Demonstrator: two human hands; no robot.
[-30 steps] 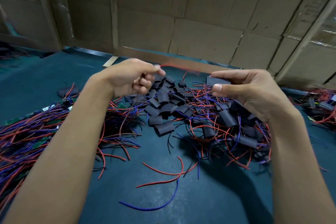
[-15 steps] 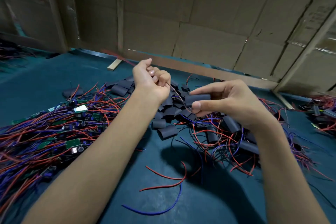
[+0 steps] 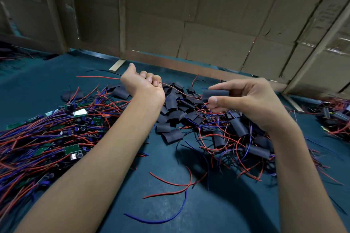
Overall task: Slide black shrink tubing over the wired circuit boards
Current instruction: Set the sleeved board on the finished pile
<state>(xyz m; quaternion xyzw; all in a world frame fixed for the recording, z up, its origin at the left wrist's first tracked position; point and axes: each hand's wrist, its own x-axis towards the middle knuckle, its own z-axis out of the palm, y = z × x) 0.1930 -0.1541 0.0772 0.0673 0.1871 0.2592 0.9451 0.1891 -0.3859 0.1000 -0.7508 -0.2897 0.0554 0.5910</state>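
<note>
My right hand (image 3: 246, 100) pinches a short piece of black shrink tubing (image 3: 216, 93) between thumb and fingers, above the table. My left hand (image 3: 144, 83) is curled into a fist round thin wires (image 3: 178, 89) that run from it to the tubing's left end; their red and black ends stick out past the fist to the left. Whether a circuit board sits inside the tubing is hidden. Loose black tubing pieces (image 3: 172, 111) lie heaped under and between my hands. Bare green circuit boards with red and blue wires (image 3: 56, 134) are piled at the left.
Sleeved boards with tangled wires (image 3: 238, 138) lie below my right hand. Loose red and blue wire offcuts (image 3: 176, 185) rest on the teal table (image 3: 208, 213). Another wire pile (image 3: 337, 117) sits at the far right. Cardboard walls (image 3: 189, 24) close off the back.
My left hand has pulled the wires leftwards, away from the tubing, so more wire now shows between the hands. My right hand kept hold of the tubing and stayed roughly in place.
</note>
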